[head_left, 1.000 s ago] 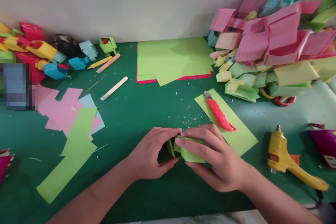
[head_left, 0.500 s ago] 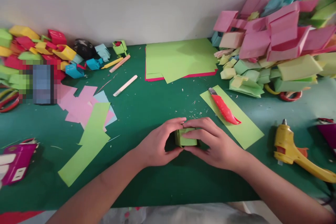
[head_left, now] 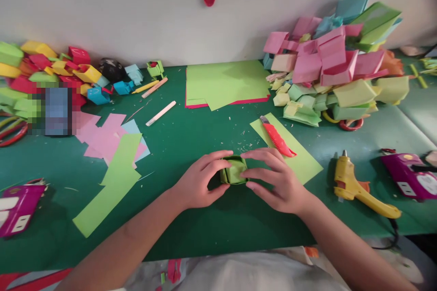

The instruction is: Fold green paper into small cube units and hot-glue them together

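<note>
A small green folded-paper box (head_left: pixel 236 173) sits low over the green table, its hollow top facing me. My left hand (head_left: pixel 201 179) grips its left side, thumb at the near corner and fingers along the far edge. From the right, my right hand (head_left: pixel 276 179) curls its fingertips against the box's right wall, one fingertip reaching over the rim. Right beside that hand, a red utility knife (head_left: pixel 278 137) lies on a light-green paper sheet (head_left: pixel 307 168), its metal tip pointing away from me.
A yellow glue gun (head_left: pixel 358 186) and a purple device (head_left: pixel 408 175) lie at right. Folded pink and green paper pieces (head_left: pixel 327 63) are heaped behind. Green sheets (head_left: pixel 228 79) rest by the wall. Paper cutouts (head_left: pixel 112 186), a pen (head_left: pixel 161 113) and colourful paper boxes (head_left: pixel 68 66) occupy the left.
The box has turned in my fingers, so its hollow inside now shows instead of a flat face. My right fingers have spread a little. The view has shifted right.
</note>
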`<state>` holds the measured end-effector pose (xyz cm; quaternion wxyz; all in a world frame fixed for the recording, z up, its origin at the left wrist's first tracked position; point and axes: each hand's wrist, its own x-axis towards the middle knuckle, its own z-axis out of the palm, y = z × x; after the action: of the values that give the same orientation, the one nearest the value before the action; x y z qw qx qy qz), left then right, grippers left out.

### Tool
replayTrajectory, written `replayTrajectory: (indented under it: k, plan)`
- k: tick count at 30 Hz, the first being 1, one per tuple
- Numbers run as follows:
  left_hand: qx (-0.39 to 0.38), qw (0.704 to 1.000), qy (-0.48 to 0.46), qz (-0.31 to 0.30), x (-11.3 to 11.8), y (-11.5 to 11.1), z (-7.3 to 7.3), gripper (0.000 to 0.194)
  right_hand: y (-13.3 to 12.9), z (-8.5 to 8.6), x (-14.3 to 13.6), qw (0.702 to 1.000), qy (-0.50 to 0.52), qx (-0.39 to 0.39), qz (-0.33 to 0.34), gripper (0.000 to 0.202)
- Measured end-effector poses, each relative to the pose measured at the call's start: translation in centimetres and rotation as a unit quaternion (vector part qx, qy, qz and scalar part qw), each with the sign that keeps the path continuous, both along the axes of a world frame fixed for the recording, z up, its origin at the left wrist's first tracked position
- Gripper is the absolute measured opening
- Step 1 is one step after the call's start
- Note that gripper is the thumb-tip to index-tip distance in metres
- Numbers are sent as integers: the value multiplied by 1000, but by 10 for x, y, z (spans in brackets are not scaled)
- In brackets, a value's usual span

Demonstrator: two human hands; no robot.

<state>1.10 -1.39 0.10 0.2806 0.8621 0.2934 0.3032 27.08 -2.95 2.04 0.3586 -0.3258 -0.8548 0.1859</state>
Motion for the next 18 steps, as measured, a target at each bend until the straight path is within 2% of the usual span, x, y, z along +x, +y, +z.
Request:
replayTrajectory:
  k: [5, 9, 13, 16, 18]
  plan:
    - [20, 1000, 10, 15, 0, 0, 1, 54, -22, 4, 24, 997, -27, 34, -63, 27]
    - [31, 999, 0, 29, 0, -1, 2, 52, -46, 4, 68, 974, -69, 60, -205, 30]
    - [33, 998, -22, 52, 1, -3, 4, 55, -71, -3, 123, 920, -182, 47, -344, 27]
    - [41, 997, -7, 63, 4, -6, 7, 61, -87, -10, 155, 861, -283, -11, -422, 48]
    - [48, 996, 27, 67, 8, -9, 10, 62, -95, -16, 167, 834, -319, -48, -447, 58]
